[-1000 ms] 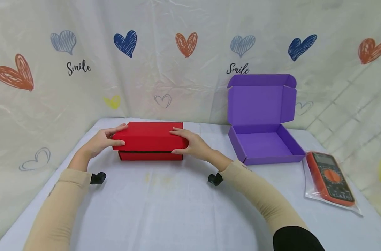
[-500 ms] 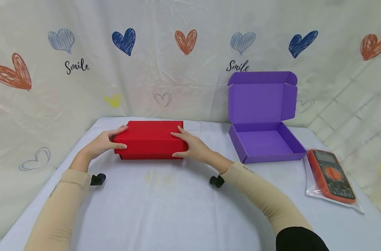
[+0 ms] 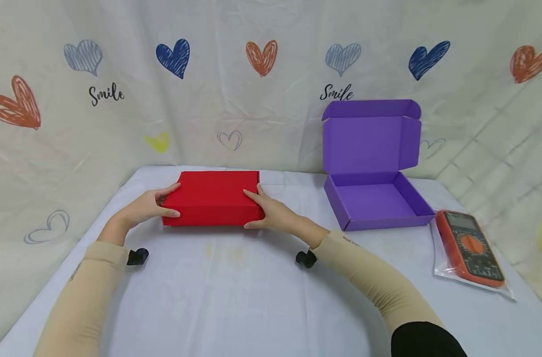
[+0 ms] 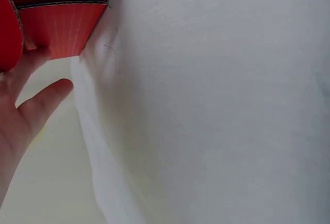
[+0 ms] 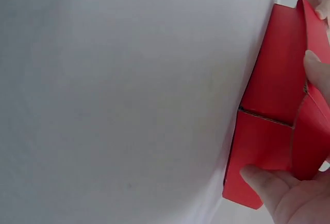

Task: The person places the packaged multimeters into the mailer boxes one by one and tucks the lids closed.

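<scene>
A red cardboard box (image 3: 212, 193) sits at the back left of the white table, its lid down. My left hand (image 3: 141, 210) holds its left end, thumb across the front flap. My right hand (image 3: 277, 213) holds the right end, thumb at the lower front and fingers by the top edge. In the left wrist view a rounded side flap (image 4: 9, 33) stands outside the box's end wall (image 4: 64, 31), near the left hand (image 4: 18, 116). From the right wrist, the front flap (image 5: 315, 33) bulges away from the front wall (image 5: 278, 64), with the right hand (image 5: 299, 201) against it.
An open purple box (image 3: 373, 198) stands at the back right, lid upright. To its right lies an orange and black multimeter (image 3: 471, 248) in a clear plastic bag (image 3: 445, 270). A white cloth (image 3: 226, 297) covers the table, with a heart-printed curtain (image 3: 288, 119) behind.
The red box's lid has come down at the front. The dark gap under its front flap is no longer seen from the head view. Both hands have sunk slightly with it.
</scene>
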`<state>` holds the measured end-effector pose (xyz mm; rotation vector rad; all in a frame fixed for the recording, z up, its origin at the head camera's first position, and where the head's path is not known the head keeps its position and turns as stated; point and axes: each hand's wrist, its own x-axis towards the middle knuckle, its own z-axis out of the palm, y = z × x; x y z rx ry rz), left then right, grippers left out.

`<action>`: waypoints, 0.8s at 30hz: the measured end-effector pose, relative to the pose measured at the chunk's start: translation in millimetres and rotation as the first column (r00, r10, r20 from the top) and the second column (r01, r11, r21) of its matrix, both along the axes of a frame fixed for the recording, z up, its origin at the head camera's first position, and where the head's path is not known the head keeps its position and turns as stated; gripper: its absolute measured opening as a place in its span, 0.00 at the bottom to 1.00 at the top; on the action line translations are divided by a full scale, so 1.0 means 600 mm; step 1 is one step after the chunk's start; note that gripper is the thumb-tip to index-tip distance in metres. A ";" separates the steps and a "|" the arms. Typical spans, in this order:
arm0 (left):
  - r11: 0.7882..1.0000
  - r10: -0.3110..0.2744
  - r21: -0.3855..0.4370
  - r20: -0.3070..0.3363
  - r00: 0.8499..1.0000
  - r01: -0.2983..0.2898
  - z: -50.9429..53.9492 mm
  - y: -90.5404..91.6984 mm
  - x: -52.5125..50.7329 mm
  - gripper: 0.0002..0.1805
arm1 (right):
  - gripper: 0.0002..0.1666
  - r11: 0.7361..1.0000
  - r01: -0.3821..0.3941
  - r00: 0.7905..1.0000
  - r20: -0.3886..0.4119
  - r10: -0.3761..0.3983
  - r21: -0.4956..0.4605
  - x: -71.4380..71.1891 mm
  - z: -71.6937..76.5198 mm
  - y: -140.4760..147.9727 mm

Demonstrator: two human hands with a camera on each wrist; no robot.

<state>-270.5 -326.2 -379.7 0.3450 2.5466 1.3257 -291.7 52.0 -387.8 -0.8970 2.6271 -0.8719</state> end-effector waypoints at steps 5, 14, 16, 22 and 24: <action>1.000 0.002 0.001 0.006 1.000 -0.002 -0.003 0.000 0.001 0.51 | 0.58 0.999 -0.018 0.999 0.028 0.017 0.039 -0.001 -0.003 0.001; 1.000 -0.010 0.020 0.011 1.000 0.009 -0.005 0.001 -0.002 0.53 | 0.59 0.997 -0.027 0.999 0.020 0.026 0.073 -0.004 -0.001 0.004; 1.000 -0.012 0.023 0.010 1.000 0.012 -0.006 0.001 -0.002 0.53 | 0.59 0.996 -0.030 0.999 0.017 0.029 0.080 -0.004 -0.001 0.003; 1.000 -0.020 0.011 -0.004 1.000 0.020 -0.009 0.001 -0.001 0.53 | 0.59 0.995 -0.031 0.999 0.017 0.029 0.098 -0.004 -0.003 0.003; 1.000 -0.027 0.000 -0.011 1.000 0.027 -0.010 0.001 0.000 0.53 | 0.59 0.995 -0.030 0.999 0.019 0.028 0.099 -0.004 -0.005 0.003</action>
